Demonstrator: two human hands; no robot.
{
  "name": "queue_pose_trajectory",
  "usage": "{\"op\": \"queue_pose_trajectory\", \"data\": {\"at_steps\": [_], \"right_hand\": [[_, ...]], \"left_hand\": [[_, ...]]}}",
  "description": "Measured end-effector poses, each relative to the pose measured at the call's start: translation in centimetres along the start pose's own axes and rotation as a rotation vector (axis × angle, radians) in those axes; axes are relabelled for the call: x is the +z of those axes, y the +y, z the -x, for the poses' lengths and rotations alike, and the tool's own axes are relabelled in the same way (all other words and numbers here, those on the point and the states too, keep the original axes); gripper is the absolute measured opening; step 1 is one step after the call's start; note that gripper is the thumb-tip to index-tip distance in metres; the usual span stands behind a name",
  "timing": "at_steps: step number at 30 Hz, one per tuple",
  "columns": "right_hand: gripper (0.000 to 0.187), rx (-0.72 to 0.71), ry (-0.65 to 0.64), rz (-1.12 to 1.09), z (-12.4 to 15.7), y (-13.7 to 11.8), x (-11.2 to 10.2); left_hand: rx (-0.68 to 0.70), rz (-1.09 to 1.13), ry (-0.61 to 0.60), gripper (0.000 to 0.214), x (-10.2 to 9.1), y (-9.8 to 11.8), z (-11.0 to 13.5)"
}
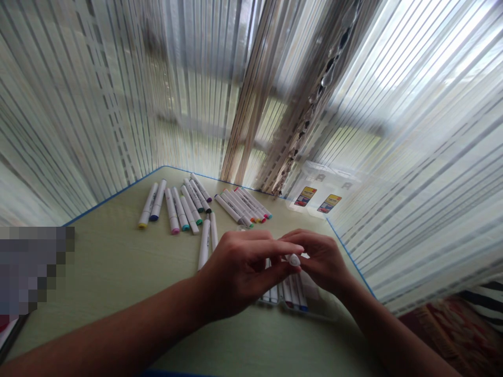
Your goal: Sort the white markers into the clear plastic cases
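My left hand (245,262) pinches a white marker (294,259) between thumb and fingers, one end of it pointing towards me. My right hand (320,256) meets it from the other side, fingers curled at the same marker; its fingertips are partly hidden. Below both hands lies a clear plastic tray (324,312) with several white markers (293,290) side by side in it. Just left of my left hand, two more markers (204,245) lie on the table, partly covered by the hand.
Several markers with coloured ends (183,209) lie loosely at the back left; another group (245,206) fans out at the back middle. A clear plastic case (328,180) with two labels stands at the back right. Striped string curtains (196,94) hang behind the blue-edged green table (118,272).
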State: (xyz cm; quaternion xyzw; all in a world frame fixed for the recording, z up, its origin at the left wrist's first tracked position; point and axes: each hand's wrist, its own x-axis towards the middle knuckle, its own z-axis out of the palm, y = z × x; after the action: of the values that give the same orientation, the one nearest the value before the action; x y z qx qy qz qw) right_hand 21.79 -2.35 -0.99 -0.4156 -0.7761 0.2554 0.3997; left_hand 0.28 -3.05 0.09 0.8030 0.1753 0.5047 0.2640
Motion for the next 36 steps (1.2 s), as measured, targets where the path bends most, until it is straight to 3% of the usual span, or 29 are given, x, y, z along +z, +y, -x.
{"op": "queue_pose_trajectory", "data": {"at_steps": [36], "right_hand": [[0.016, 0.005, -0.013, 0.011, 0.03, 0.03, -0.02]], "left_hand": [[-0.005, 0.005, -0.009, 0.025, -0.08, -0.01, 0.02]]}}
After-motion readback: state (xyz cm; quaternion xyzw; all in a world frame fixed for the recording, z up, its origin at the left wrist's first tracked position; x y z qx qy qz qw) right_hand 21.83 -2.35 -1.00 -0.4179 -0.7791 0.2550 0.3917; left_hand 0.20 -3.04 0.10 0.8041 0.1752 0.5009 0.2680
